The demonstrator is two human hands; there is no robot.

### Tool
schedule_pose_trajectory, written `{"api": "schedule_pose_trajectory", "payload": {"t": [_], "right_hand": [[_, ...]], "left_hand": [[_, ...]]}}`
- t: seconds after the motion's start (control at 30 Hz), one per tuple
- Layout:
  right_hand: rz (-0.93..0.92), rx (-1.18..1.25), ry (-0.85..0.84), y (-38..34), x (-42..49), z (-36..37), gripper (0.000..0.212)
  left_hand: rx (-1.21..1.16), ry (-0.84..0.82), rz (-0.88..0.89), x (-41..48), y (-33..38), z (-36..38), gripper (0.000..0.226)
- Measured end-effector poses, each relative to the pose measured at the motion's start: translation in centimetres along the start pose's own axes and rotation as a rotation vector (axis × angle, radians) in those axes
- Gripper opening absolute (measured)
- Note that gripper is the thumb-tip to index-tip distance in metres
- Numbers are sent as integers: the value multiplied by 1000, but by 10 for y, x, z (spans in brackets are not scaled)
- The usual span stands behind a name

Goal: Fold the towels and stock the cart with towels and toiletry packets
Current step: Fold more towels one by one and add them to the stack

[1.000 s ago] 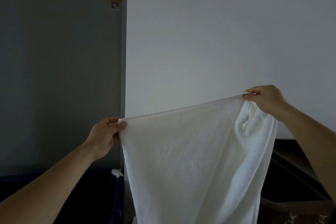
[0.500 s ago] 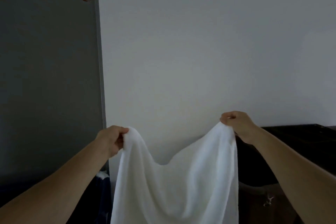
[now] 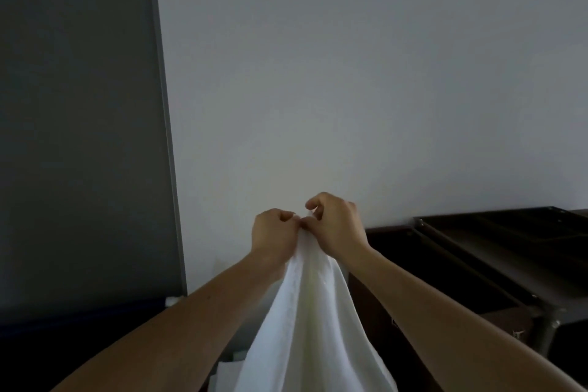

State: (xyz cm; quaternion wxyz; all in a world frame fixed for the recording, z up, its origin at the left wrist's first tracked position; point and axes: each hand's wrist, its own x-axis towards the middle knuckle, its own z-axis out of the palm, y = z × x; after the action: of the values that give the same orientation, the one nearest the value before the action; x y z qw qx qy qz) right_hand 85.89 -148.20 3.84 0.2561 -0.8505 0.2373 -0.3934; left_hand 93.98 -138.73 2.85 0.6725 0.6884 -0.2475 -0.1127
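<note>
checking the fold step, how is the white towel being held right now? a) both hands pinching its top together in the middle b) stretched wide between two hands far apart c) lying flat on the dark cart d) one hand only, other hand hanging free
a: the left hand and right hand meet, both pinching the top of the towel, which hangs down between the forearms.

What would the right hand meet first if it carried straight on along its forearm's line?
Likely the left hand, almost touching the right hand where both pinch the top of the white cloth towel. Beyond lies only the pale wall, at unclear depth.
</note>
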Motion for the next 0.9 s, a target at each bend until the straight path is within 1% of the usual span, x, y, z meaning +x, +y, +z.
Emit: {"api": "schedule_pose_trajectory", "payload": {"t": [0.1,0.17,0.23,0.3,0.33,0.4,0.47,0.5,0.57,0.7,0.77,0.83,0.9], "right_hand": [[12,-2,-25,-3,-2,-4,23],[-26,-31,-67,-6,-6,-6,26],[-66,-74,-148,-10,-9,-6,38],[-55,-85,-267,-15,-10,-9,52],[-33,-50,-320,-17,-11,-12,56],[49,109,-397,-21,-10,-20,67],[145,303,-469,-25,-11,-30,75],[167,375,-502,-26,-11,-34,75],[161,426,-551,-27,-9,-42,70],[41,308,-623,-27,-10,-46,60],[-15,278,-610,-25,-11,-42,57],[-32,280,-598,-20,-9,-39,63],[-34,337,-622,-14,-6,-37,67]], "left_hand": [[85,-40,52,-2,-2,-1,14],[122,-56,77,-6,0,-3,16],[143,-82,94,-10,0,-3,18],[127,-109,96,-16,-2,-5,16],[121,-126,111,-18,-3,-7,18],[153,-169,173,-22,-7,-12,23],[196,-181,210,-24,-10,-16,17],[203,-164,217,-24,-11,-18,13],[208,-130,229,-23,-14,-24,18],[165,-46,187,-21,-12,-30,14],[149,-16,167,-20,-8,-31,15],[138,-33,150,-18,-9,-31,18],[112,-46,127,-18,-9,-33,15]]}}
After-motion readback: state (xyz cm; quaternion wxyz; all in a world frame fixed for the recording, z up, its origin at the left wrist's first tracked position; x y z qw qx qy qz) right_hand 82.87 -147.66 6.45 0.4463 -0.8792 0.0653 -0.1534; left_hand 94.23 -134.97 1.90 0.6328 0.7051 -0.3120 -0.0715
